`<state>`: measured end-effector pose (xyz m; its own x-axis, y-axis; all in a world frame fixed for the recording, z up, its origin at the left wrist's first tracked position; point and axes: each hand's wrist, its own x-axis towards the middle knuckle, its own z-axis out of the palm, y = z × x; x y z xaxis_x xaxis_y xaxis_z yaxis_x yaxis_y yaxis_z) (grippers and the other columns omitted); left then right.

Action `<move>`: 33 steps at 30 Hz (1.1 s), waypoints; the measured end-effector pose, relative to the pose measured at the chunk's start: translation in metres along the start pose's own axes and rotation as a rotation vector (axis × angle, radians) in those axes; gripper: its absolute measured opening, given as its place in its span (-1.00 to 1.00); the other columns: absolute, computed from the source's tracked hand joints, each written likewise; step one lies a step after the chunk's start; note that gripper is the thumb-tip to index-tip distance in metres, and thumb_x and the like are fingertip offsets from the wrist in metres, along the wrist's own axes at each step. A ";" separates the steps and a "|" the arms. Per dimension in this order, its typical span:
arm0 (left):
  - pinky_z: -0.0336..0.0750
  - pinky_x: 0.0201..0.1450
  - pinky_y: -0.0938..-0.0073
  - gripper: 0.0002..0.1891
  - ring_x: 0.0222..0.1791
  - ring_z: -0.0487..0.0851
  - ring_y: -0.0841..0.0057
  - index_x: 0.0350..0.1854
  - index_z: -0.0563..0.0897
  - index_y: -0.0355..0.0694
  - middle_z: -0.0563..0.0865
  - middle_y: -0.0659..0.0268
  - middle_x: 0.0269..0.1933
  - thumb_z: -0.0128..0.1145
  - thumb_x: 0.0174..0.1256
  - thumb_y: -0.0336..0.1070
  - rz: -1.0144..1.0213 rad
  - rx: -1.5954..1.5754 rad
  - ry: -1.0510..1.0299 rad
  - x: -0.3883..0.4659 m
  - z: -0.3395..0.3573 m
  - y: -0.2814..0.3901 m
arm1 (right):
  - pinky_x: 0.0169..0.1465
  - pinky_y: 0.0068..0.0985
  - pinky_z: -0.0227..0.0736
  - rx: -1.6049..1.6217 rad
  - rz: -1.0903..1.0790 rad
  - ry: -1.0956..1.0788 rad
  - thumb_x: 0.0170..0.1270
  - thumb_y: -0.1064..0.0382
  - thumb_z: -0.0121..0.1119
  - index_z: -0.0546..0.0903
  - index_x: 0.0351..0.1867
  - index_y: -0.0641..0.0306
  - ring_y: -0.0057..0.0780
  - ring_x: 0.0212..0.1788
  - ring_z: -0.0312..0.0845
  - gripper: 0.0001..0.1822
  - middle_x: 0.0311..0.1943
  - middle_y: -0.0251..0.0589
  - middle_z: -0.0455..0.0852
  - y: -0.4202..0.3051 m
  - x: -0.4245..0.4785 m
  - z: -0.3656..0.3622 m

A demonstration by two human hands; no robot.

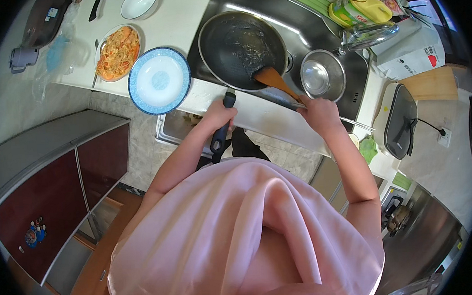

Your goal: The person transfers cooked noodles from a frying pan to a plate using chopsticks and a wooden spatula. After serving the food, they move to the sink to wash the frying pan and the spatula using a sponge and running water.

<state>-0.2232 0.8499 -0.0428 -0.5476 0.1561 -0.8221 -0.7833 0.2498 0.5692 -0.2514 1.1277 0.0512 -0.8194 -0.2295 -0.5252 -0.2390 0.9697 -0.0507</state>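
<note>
My left hand is wrapped around the black handle of a frying pan. The pan sits over the stainless steel sink, its dark inside wet and marked with residue. In my right hand is a wooden spatula with a metal shaft, its blade resting inside the pan near the lower right rim. Just right of the pan, a metal strainer basket lies in the sink. A blue-rimmed white plate is left of my left hand, partly over the counter's front edge.
A dish of noodle-like food with tomato and a white bowl stand on the left counter. The faucet and a yellow jug are behind the sink. An electric cooker stands at the right.
</note>
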 end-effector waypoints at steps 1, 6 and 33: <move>0.47 -0.62 0.48 -0.84 -0.66 0.53 0.52 -0.44 0.46 -0.32 0.53 0.27 -0.60 0.10 0.04 -0.34 -0.007 0.015 -0.019 -0.001 -0.001 -0.002 | -0.23 -0.24 0.52 0.014 0.004 0.002 0.23 0.15 0.04 0.58 -0.14 0.10 -0.15 -0.27 0.65 -0.78 -0.43 -0.15 0.70 -0.006 -0.002 -0.004; 0.47 -0.62 0.46 -0.86 -0.68 0.53 0.50 -0.48 0.47 -0.32 0.54 0.25 -0.62 0.08 0.03 -0.34 -0.011 0.034 0.028 -0.002 0.007 0.003 | -0.17 -0.24 0.54 0.057 0.171 -0.031 0.24 0.13 -0.01 0.64 -0.20 0.13 -0.12 -0.22 0.65 -0.75 -0.33 -0.08 0.71 -0.028 0.045 0.016; 0.47 -0.59 0.48 -0.87 -0.69 0.53 0.51 -0.47 0.52 -0.36 0.57 0.23 -0.62 0.07 0.01 -0.38 0.069 0.356 0.005 0.011 -0.034 0.026 | -0.13 -0.21 0.50 0.638 0.721 0.471 0.16 0.00 0.14 0.59 0.00 -0.01 -0.07 -0.20 0.62 -0.62 -0.30 -0.09 0.71 0.017 -0.018 0.053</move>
<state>-0.2596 0.8254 -0.0371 -0.5977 0.1794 -0.7814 -0.5937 0.5559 0.5818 -0.2126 1.1524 0.0149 -0.8094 0.5381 -0.2353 0.5867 0.7227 -0.3655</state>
